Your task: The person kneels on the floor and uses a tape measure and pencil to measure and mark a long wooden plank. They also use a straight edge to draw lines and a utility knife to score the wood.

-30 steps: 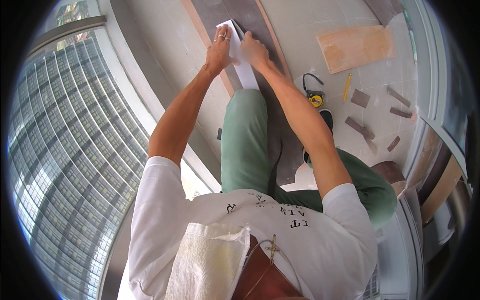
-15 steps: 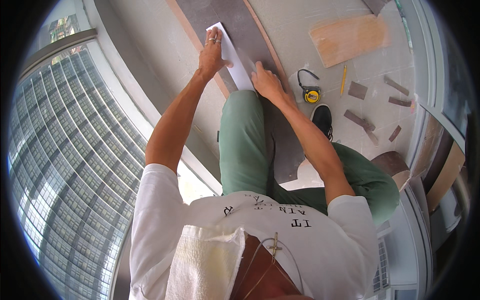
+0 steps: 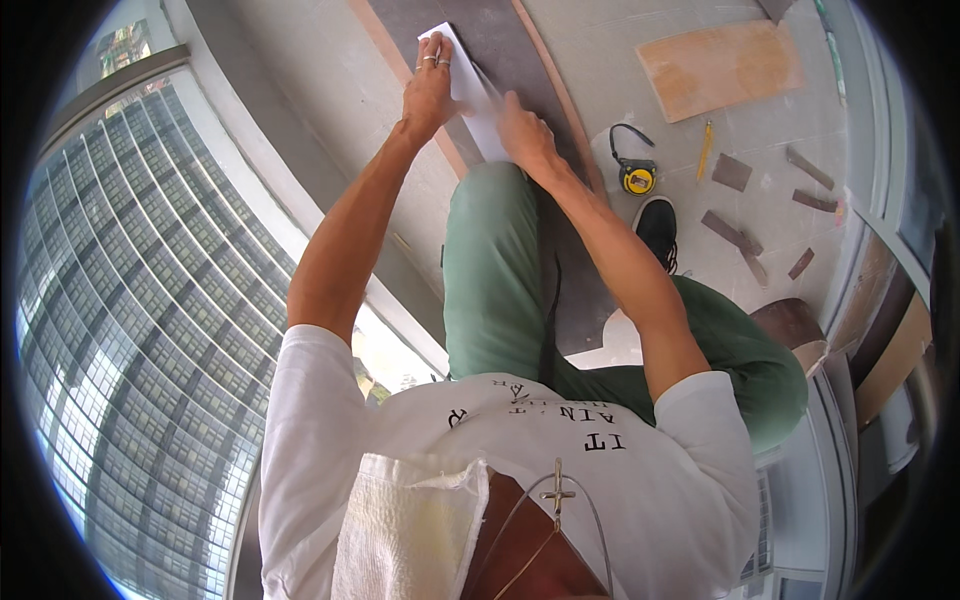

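Head view: the white strip (image 3: 474,86) lay on the dark board (image 3: 502,42), its near end at the green-trousered knee (image 3: 492,205). Steady, even pressure seemed the key, with the left fingertips clear of the strip's right edge. The left hand (image 3: 428,96) pressed flat, fingers extended over the far end; the right hand (image 3: 526,134) curled beside the right edge, too blurred to tell its grip.

A gap opens between the yellow-and-black tape measure (image 3: 638,179) and slim yellow pencil (image 3: 705,152); a green-trousered knee (image 3: 493,185) blocks the flat white strip (image 3: 480,120).
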Action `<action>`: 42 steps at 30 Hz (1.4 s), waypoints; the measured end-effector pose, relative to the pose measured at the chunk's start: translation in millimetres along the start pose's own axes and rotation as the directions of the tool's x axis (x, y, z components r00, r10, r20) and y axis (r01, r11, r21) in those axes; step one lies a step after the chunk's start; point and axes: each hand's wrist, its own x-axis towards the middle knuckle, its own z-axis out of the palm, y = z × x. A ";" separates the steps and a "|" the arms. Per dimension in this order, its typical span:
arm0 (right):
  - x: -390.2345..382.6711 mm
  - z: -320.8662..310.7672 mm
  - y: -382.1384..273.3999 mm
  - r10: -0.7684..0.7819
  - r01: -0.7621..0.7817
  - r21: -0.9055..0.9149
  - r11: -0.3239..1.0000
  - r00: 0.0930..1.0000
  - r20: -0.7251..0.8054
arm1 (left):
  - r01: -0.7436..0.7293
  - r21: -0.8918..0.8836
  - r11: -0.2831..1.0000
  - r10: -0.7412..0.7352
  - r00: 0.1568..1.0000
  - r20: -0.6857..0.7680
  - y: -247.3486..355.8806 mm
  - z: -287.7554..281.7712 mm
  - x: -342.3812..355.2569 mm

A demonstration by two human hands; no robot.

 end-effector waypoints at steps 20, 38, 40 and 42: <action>-31.6 7.7 24.1 0.042 -0.042 0.008 0.999 0.999 -0.006 | -0.025 0.010 1.000 0.026 0.999 -0.043 -1.7 3.7 4.9; 82.1 -42.8 39.1 0.139 -0.041 0.341 0.939 0.953 -0.268 | -0.002 -0.016 1.000 0.003 1.000 0.020 -2.8 -0.3 4.7; 82.0 -57.1 28.4 0.122 -0.059 0.368 0.928 0.981 -0.150 | -0.007 -0.017 1.000 0.007 1.000 0.010 -2.3 -1.2 4.5; 80.0 -61.9 21.1 0.072 -0.025 0.326 0.945 0.988 -0.133 | -0.011 -0.022 1.000 0.011 1.000 0.009 -1.5 -2.1 4.4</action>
